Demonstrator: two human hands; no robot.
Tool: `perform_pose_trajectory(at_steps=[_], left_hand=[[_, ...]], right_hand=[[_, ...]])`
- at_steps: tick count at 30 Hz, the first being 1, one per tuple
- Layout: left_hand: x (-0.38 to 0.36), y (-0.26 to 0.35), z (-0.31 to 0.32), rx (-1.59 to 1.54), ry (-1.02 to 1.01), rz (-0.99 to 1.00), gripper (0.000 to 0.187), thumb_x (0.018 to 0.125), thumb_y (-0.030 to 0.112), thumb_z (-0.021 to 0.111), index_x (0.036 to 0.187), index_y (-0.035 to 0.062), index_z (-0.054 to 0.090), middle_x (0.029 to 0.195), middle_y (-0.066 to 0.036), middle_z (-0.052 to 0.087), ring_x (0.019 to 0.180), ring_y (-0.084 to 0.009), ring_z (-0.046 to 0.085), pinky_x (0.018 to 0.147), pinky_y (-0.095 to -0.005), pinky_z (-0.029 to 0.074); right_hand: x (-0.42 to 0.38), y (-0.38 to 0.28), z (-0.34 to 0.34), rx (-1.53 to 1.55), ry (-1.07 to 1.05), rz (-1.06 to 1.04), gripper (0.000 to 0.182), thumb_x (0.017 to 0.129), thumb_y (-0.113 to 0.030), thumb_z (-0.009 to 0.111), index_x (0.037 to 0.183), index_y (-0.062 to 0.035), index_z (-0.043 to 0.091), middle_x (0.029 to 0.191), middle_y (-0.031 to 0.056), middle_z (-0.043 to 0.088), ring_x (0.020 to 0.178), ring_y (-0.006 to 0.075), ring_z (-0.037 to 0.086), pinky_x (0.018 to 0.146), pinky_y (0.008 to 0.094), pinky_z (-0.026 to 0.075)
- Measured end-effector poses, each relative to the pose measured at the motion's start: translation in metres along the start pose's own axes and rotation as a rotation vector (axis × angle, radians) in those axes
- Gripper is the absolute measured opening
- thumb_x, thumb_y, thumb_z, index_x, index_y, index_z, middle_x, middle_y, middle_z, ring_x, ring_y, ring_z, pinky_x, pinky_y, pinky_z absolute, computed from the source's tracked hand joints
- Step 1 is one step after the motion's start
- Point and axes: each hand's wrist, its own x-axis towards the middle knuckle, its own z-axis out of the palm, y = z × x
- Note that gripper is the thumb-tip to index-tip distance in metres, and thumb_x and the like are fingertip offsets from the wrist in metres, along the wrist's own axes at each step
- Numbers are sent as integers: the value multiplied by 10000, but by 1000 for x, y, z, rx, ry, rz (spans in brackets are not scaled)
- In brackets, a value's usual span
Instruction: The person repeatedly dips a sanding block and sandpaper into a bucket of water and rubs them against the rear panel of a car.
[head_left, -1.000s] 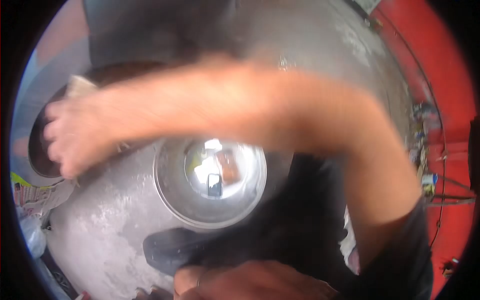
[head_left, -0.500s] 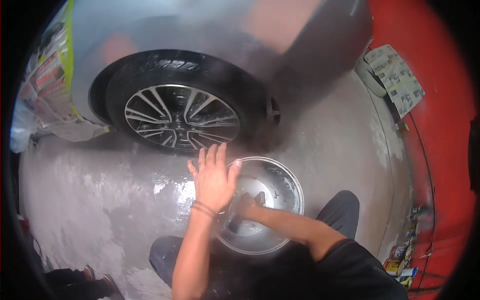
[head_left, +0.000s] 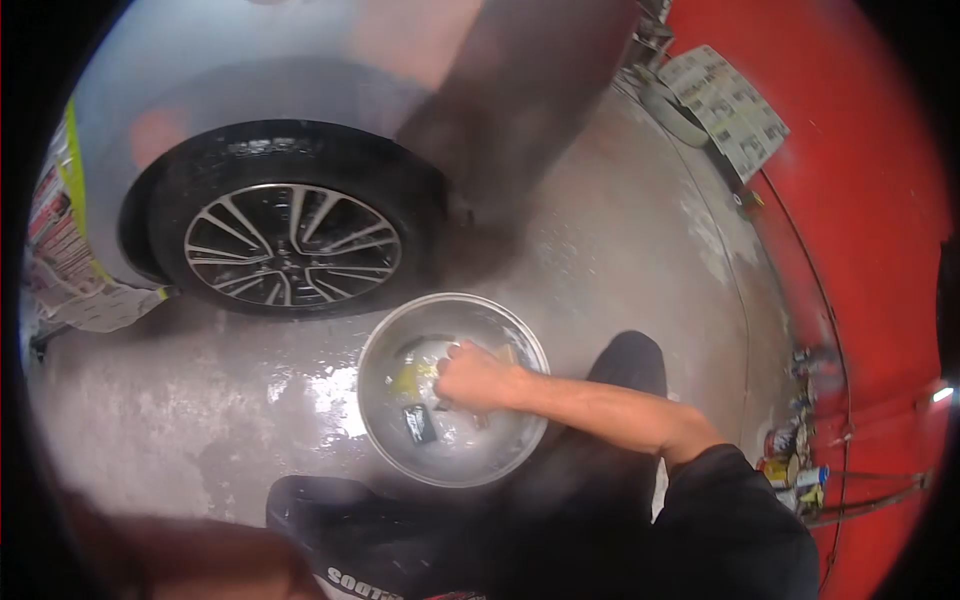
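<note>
A round metal basin with water in it stands on the floor in front of me. My right hand reaches into it with the fingers curled; whatever they hold, if anything, is hidden. Beside the hand, a yellow-green piece lies in the water. Below that is a small dark rectangular block. My left hand does not show; a smeared reddish-brown shape at the lower left may be part of my arm.
A car's wheel with a wet tire stands just beyond the basin, under a grey body panel. Newspaper masks the car at left. Along the red wall are a newspaper sheet and several cans. The floor is wet.
My left hand has left the basin's rim and gone from view. My right hand stays in the basin, now with the block and yellow-green piece uncovered. The view has shifted right.
</note>
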Motion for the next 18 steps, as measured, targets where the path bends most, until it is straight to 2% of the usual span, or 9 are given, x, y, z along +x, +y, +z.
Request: perform_pose_trajectory(at_steps=[2,4,7,9,10,11,12,16,18], left_hand=[[26,21,5,31,-202,223,425,1155,296,579,1369,-32,745,1316,-182,769,1215,-278,737,1091,-408,570],[37,29,11,52,-291,268,434,1153,304,580,1373,-35,739,1317,-181,766,1219,-279,734,1094,-410,567],[39,34,16,82,-385,269,448,1148,317,582,1378,-38,728,1317,-180,761,1224,-281,728,1098,-412,564],[29,44,13,153,-374,308,458,1145,326,583,1382,-41,722,1318,-179,758,1228,-282,724,1101,-414,561],[27,42,14,164,-376,292,464,1144,331,583,1384,-42,718,1318,-179,757,1230,-283,723,1103,-415,560],[27,41,17,153,-392,269,469,1142,335,584,1385,-44,715,1318,-179,755,1232,-283,721,1104,-416,559],[25,41,18,155,-391,253,474,1141,339,584,1387,-45,711,1318,-178,754,1233,-284,719,1106,-416,558],[31,43,17,178,-405,268,496,1135,357,587,1395,-50,698,1319,-177,747,1241,-286,712,1111,-420,553],[34,38,16,172,-376,309,507,1132,366,588,1398,-53,691,1319,-176,744,1244,-288,708,1114,-421,551]], right_hand=[[-12,5,-1,108,75,-6,171,919,-262,780,986,-124,857,1084,142,791,1163,368,711,1047,539,511],[-8,9,-5,111,122,-23,157,892,-276,823,981,-153,865,1151,148,787,1177,376,706,1057,561,509],[-13,6,-31,83,80,2,303,849,-314,850,1113,-165,836,1164,108,767,1175,347,692,983,500,521],[-23,47,-82,-17,326,-90,306,900,-326,814,1180,-205,817,1205,77,744,1163,333,675,957,499,512],[-32,33,-83,47,414,-145,309,925,-332,796,1214,-225,808,1225,62,732,1157,326,666,944,498,507],[-39,24,-104,14,422,20,315,939,-318,811,1242,-231,794,1270,58,718,1153,326,660,940,493,499],[-50,25,-128,49,608,-19,349,937,-320,827,1270,-223,795,1311,66,715,1168,288,634,938,479,488],[-56,47,-220,-103,1217,-23,572,813,-152,912,1345,-194,707,1346,94,669,1185,337,635,946,494,494],[-44,60,-259,-236,1413,40,597,791,-140,908,1346,-208,699,1360,86,653,1162,331,623,928,486,487]])
